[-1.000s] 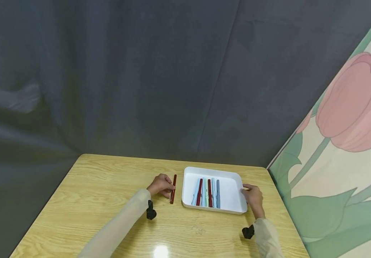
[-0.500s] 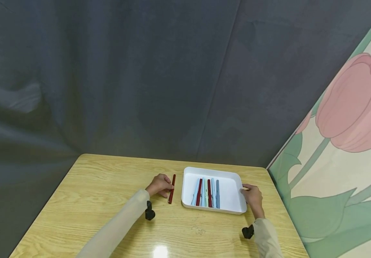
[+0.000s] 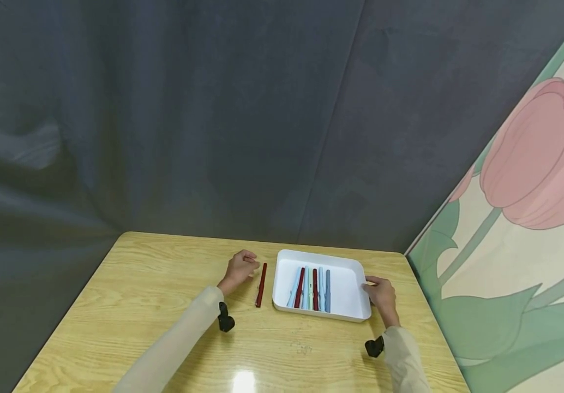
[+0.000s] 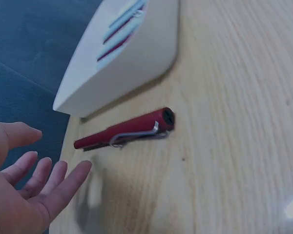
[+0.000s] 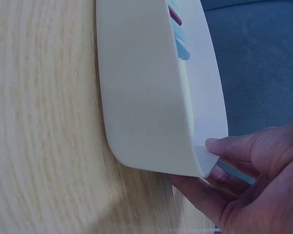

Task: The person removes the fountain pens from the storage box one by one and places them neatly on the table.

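Observation:
A red pen [image 3: 261, 285] with a wire clip lies by itself on the table, just left of a white tray [image 3: 348, 310]. In the left wrist view the pen [image 4: 129, 130] rests flat, its clip facing the camera. My left hand [image 3: 240, 268] hovers left of the pen, apart from it; the left hand [image 4: 36, 187] has its fingers spread and holds nothing. On the tray's right side, my right hand [image 3: 382, 295] grips the wall. The right hand [image 5: 256, 175] has its thumb inside the rim and fingers outside. Several pens lie side by side in the tray, including a grey-blue pen [image 3: 328, 291].
The wooden table [image 3: 282, 355] ends at a dark curtain [image 3: 243, 136] behind. A wall panel with a tulip picture [image 3: 517, 262] stands to the right. Each wrist wears a small black camera, such as the left one [image 3: 226, 319].
My left hand has let go of the red pen and drawn back up and left; the pen stays on the table, slightly left of before. The tray has shifted slightly left with my right hand.

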Demonstrator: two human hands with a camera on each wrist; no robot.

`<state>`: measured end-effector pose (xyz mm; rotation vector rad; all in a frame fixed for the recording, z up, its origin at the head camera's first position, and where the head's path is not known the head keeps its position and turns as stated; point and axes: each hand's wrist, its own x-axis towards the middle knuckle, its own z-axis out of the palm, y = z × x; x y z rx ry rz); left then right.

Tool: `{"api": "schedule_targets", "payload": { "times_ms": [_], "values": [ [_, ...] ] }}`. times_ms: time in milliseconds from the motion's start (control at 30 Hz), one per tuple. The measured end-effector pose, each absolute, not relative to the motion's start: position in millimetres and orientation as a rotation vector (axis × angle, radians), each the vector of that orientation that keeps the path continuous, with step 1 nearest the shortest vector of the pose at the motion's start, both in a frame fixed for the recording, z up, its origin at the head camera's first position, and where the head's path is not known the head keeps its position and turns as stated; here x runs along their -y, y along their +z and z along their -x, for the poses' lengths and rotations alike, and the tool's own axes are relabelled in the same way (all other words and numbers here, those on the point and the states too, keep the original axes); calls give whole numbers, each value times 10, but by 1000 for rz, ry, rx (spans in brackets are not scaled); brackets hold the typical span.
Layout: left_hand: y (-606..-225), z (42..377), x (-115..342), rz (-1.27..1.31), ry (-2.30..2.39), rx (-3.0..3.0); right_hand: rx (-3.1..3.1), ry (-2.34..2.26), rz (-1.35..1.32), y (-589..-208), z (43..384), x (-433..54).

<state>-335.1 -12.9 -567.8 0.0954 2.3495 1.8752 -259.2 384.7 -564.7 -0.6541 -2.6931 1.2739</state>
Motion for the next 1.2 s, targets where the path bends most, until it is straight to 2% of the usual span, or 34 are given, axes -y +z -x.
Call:
{"api": "schedule_targets", "payload": {
  "times_ms": [300,867,1200],
  "values": [
    [-5564,3369,51,-112,2040,-2147,2688,1298,688,-5680,2619,-3854],
    [-5503,3392,-109,-212,2051,-1998,2684,1306,656,-5619,2608,-3793],
    [-5476,3291,-238,-293,2049,-2014,2696,1283,634,-5626,2597,-3776]
  ]
}}
